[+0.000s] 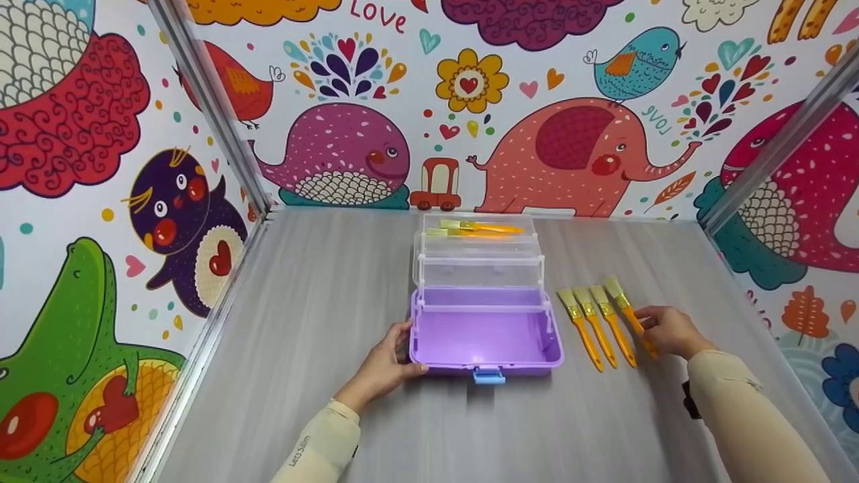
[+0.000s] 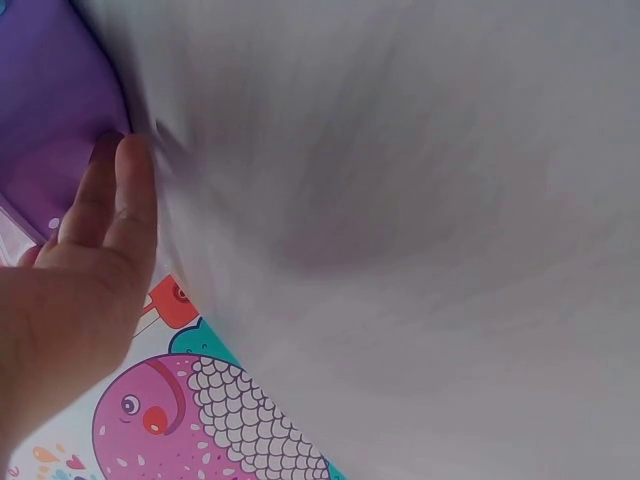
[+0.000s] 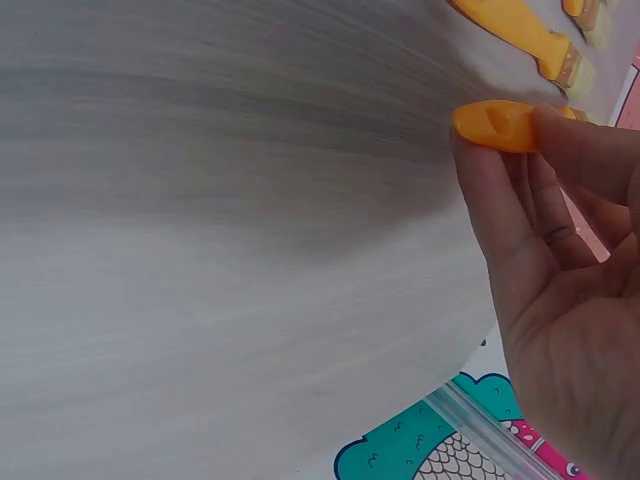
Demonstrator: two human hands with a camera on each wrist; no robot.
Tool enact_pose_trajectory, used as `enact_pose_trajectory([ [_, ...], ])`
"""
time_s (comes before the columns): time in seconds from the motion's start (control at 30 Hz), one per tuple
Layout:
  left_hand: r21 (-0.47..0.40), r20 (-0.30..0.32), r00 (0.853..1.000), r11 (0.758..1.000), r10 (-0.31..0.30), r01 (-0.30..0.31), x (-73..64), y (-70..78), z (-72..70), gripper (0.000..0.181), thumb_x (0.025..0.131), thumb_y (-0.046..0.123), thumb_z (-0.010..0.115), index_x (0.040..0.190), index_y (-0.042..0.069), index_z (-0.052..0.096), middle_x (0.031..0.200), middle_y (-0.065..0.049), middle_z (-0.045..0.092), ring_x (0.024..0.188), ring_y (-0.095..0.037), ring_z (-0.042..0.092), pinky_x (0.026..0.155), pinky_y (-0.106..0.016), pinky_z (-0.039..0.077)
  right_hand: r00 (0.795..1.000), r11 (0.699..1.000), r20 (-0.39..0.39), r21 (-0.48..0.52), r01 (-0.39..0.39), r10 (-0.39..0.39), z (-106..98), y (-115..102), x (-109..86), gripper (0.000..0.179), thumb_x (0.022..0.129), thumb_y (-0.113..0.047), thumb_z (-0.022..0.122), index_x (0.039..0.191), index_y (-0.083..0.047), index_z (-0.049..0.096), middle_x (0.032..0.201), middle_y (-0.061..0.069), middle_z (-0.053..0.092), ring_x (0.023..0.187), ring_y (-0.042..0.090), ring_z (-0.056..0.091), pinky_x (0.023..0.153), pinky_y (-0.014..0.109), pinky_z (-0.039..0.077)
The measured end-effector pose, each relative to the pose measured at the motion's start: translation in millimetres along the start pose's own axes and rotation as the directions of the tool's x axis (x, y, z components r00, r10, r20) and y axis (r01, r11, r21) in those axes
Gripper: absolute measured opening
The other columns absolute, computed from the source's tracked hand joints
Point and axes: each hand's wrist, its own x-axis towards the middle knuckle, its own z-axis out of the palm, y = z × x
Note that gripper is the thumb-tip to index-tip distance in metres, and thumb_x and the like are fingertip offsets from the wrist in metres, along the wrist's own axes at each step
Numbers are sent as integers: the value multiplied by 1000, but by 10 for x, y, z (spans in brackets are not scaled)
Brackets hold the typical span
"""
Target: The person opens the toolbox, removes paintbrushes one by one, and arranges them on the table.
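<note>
A purple toolbox (image 1: 483,335) stands open on the table, its clear tiered trays (image 1: 480,272) raised behind it and a blue latch (image 1: 489,377) at its front. My left hand (image 1: 382,362) rests against the toolbox's front left corner; the left wrist view shows its fingers (image 2: 130,215) fairly straight along the purple wall. To the right, my right hand (image 1: 674,332) pinches the orange handle of a paintbrush (image 1: 624,308) between thumb and fingers, with its bristles pointing away. Three similar paintbrushes (image 1: 594,329) lie side by side just left of it.
Yellow-handled paintbrushes (image 1: 493,229) lie in the rearmost clear tray. Cartoon-printed panels (image 1: 550,161) enclose the grey table (image 1: 315,288) at the back and on both sides, with metal rails (image 1: 225,114) at the corners.
</note>
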Motion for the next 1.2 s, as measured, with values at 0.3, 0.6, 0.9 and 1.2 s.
enact_pose_trajectory([
  [0.3, 10, -5, 1000, 1000, -2, 2, -16, 10, -9, 84, 80, 6, 82, 148, -1, 34, 152, -30, 34, 138, -43, 37, 111, -50, 34, 1000, 999, -13, -44, -1, 1, 38, 33, 11, 48, 88, -2, 64, 134, 9, 54, 122, 32, 57, 94, 31, 58, 82, 41, 59],
  [0.6, -17, 4, 1000, 1000, 23, -23, -17, 8, 1, 84, 79, 2, 81, 148, -4, 33, 151, -31, 35, 137, -43, 38, 109, -48, 38, 997, 994, -82, -106, 6, -15, 94, 27, 8, 48, 85, -1, 63, 131, 11, 55, 119, 35, 58, 90, 32, 60, 69, 37, 60],
  [0.9, -15, 6, 1000, 1000, 27, -27, -10, 11, -3, 85, 79, 2, 81, 148, -6, 31, 151, -32, 35, 137, -44, 39, 108, -48, 40, 996, 989, -81, -149, 11, -23, 123, 44, 14, 50, 86, -3, 63, 133, 11, 54, 122, 37, 56, 95, 36, 60, 75, 43, 59],
  [1.2, 5, 1, 1000, 1000, 24, -24, -13, 12, -7, 83, 80, 5, 81, 148, -4, 33, 151, -31, 36, 137, -43, 39, 109, -49, 38, 997, 988, -74, -157, -12, 0, 126, 44, 9, 52, 86, -6, 64, 134, 11, 53, 123, 36, 56, 93, 35, 58, 76, 44, 58],
])
